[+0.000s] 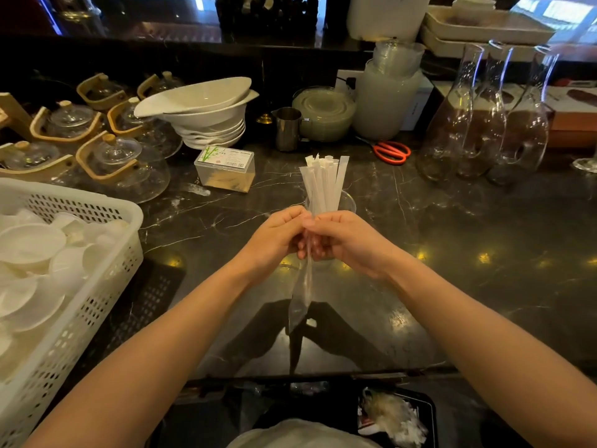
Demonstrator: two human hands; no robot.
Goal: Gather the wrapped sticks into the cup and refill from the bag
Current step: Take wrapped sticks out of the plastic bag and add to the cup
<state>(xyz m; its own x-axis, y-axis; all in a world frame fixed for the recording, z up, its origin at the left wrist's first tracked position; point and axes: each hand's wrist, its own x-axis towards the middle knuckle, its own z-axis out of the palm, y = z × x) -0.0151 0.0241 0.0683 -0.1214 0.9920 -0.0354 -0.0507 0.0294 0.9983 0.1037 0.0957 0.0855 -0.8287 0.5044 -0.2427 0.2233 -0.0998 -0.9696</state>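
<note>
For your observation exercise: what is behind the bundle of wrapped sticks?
A clear cup stands behind the wrapped sticks; only its rim shows. Both hands cover its base and contents.

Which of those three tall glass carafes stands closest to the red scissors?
The leftmost carafe, right beside the scissors; the other two carafes line up farther right.

Both hands meeting at frame centre: left hand [280, 236] and right hand [339, 239] closed around bundle of wrapped sticks [324, 184], tips fanned toward 12 o'clock. Clear bag [300, 297] hanging limp below grip, toward 6 o'clock. Clear cup [347, 202] just behind hands on dark marble counter [452, 253]. White basket [106, 253] at 9 o'clock; red-handled scissors [391, 152] at 1 o'clock.
</note>
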